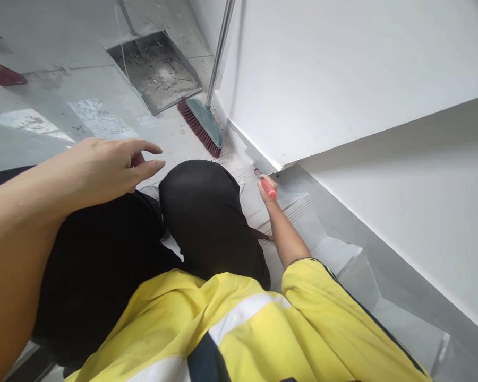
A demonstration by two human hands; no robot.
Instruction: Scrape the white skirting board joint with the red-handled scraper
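Note:
My right hand [262,194] is closed around a small hand tool with a red handle [268,188], low by the foot of the white wall. Its working end is too small to make out, close to the grey skirting [252,147] and the edge of a tiled step [249,178]. On the other side, my left hand [117,163] hangs in the air above my black-trousered leg. Its thumb and forefinger are apart, and nothing shows between them.
A long-handled broom [205,122] with dark red bristles stands against the wall. Beside it lies a dustpan [151,109] with rubble and dust. A red object [3,75] is at the far left. Tiled stairs [340,254] descend at the right along the wall.

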